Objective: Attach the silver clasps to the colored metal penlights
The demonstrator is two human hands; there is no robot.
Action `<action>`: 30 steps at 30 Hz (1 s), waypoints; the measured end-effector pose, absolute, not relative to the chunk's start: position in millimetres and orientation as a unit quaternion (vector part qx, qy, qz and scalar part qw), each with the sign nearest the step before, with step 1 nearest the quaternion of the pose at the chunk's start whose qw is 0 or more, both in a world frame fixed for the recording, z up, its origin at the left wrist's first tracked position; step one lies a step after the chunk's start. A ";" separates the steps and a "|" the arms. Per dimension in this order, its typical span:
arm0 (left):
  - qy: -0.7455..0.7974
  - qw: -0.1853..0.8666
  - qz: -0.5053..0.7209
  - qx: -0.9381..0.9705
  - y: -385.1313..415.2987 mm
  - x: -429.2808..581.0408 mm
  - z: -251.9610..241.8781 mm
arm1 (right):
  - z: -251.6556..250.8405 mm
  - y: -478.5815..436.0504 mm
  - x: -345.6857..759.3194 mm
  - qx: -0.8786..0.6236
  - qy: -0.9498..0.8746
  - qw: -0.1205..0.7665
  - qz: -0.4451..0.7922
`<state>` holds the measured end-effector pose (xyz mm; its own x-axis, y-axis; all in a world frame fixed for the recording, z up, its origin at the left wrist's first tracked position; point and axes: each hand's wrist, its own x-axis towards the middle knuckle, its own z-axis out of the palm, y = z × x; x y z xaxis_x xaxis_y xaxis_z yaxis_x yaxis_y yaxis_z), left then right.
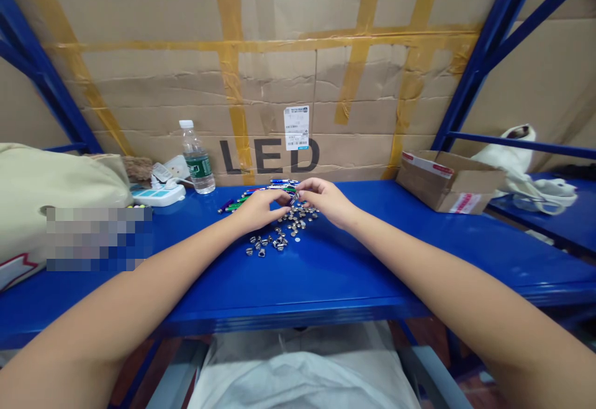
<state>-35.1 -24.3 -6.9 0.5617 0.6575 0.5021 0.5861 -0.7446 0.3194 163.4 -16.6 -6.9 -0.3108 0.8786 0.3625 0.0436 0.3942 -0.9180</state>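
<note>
Both my arms reach forward over a blue metal shelf [326, 272]. My left hand [261, 207] and my right hand [326, 199] meet fingertip to fingertip above a heap of small silver metal parts [284, 229]. Each hand is pinched closed, and together they hold a small thing between them that is too small to name. Just behind the hands lies a bunch of coloured pens [261, 195] in blue, green and purple. Loose silver parts spread toward me from the heap.
A water bottle [198, 159] stands at the back left beside a white power strip [158, 193]. A beige bag [51, 198] fills the left end. An open cardboard box [447, 179] sits at the right. Taped cardboard marked LED [270, 156] forms the back wall.
</note>
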 end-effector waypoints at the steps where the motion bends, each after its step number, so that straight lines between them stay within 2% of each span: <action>1: 0.355 0.063 0.309 0.880 -23.9 -35.1 -7.2 | -6.0 -17.0 163.7 -0.342 -0.687 0.480 0.425; 6: 0.363 0.080 0.306 0.876 -21.5 -36.2 -8.7 | -5.7 -16.2 164.7 -0.368 -0.741 0.454 0.331; 9: 0.363 0.083 0.294 0.880 -20.9 -36.9 -9.0 | -3.8 -16.6 169.2 -0.375 -0.796 0.416 0.230; 12: 0.369 0.072 0.283 0.882 -19.8 -38.3 -9.3 | 2.8 -19.0 180.0 -0.363 -0.865 0.314 0.143; 14: 0.375 0.063 0.280 0.882 -18.6 -39.7 -9.6 | 7.2 -20.0 188.4 -0.351 -0.897 0.236 0.128; 16: 0.378 0.056 0.272 0.883 -17.5 -40.9 -9.7 | 9.1 -19.6 194.5 -0.348 -0.909 0.198 0.117; 24: 0.383 0.048 0.248 0.888 -17.8 -41.0 -9.5 | -5.9 -10.3 185.3 -0.298 -0.945 0.126 0.053; 30: 0.367 0.053 0.252 0.894 -17.5 -40.3 -10.5 | -3.4 -11.3 186.0 -0.328 -0.934 0.139 0.040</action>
<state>-40.3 -17.5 -10.5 0.6040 0.6830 0.4107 0.6293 -0.7249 0.2802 186.0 -11.3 -3.4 -0.7464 0.6236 0.2323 0.6014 0.7816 -0.1658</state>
